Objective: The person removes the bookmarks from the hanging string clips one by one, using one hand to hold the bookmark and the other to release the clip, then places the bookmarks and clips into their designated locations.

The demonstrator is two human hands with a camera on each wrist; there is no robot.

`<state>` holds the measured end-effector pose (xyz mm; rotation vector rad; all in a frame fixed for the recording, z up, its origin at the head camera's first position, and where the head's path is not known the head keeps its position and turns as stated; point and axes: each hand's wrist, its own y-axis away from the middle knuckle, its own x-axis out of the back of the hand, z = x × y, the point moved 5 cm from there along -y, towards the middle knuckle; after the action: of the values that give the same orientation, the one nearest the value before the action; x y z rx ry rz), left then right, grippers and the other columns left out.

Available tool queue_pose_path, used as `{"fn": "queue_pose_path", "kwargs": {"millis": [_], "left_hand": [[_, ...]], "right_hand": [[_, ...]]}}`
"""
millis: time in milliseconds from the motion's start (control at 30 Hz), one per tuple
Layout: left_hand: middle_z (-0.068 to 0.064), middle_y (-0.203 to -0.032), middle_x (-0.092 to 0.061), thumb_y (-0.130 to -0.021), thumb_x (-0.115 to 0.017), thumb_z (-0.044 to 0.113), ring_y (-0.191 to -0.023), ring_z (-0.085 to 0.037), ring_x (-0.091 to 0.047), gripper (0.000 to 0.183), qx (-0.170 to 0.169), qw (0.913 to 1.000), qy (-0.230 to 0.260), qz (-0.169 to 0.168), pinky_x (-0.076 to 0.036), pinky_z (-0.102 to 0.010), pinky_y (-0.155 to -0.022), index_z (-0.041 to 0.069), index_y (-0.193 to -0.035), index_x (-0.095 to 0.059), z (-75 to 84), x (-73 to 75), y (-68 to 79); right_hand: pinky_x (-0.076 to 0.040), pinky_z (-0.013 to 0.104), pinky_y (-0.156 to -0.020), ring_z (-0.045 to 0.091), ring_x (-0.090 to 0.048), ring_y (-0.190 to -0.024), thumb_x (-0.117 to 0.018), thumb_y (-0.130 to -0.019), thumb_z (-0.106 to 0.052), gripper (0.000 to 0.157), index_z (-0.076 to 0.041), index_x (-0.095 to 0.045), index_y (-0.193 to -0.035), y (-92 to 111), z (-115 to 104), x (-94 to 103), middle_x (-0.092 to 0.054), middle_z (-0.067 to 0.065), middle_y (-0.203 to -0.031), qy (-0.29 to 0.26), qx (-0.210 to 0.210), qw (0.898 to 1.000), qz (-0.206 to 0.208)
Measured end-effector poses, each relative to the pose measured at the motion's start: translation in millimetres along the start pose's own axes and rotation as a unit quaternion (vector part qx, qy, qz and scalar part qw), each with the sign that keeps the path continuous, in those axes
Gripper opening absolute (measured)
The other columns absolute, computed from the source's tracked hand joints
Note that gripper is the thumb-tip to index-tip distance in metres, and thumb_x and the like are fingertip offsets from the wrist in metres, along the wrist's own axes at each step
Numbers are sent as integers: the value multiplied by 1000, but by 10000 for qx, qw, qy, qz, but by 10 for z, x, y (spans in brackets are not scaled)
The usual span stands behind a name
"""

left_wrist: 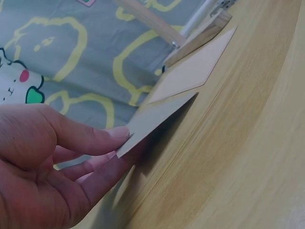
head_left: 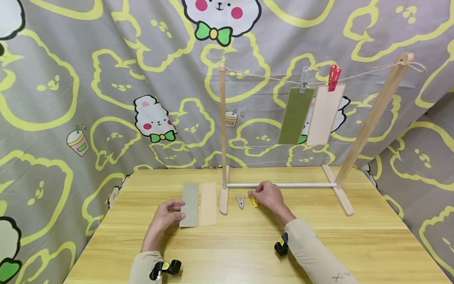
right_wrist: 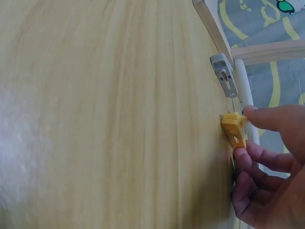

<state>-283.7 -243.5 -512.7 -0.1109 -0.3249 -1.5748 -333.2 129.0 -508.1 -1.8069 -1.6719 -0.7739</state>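
My left hand (head_left: 166, 215) pinches the left edge of a grey-green card (head_left: 190, 203), thumb on top and fingers beneath. The left wrist view shows that edge of the card (left_wrist: 155, 121) raised off the table. To its right lies a pale peach card (head_left: 208, 204). My right hand (head_left: 270, 196) holds a yellow clothespin (right_wrist: 234, 129) between thumb and fingers, low over the table. Just left of it lies a grey clothespin (head_left: 240, 202). Above, a string carries a green card (head_left: 297, 116) under a clear clothespin (head_left: 304, 80) and a cream card (head_left: 325, 116) under a red clothespin (head_left: 333, 78).
A wooden stand has a left post (head_left: 223, 126) and a right post (head_left: 374, 114), joined low down by a white rod (head_left: 301, 185). Its feet rest on the wooden table (head_left: 227, 252). Behind hangs a patterned grey curtain (head_left: 117, 90).
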Motion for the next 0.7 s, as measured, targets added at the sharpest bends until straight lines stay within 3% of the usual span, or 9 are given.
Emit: {"fn": "queue_pose_path", "kwargs": {"millis": [700], "left_hand": [[-30, -116, -63, -85, -71, -13, -94, -28, -66, 37, -123, 9991, -398, 93, -60, -32, -72, -12, -120, -61, 135, 8, 55]], "right_hand": [[-41, 28, -51, 15, -52, -57, -84, -84, -38, 32, -11, -67, -79, 31, -35, -59, -63, -1, -69, 312, 136, 9994, 84]]}}
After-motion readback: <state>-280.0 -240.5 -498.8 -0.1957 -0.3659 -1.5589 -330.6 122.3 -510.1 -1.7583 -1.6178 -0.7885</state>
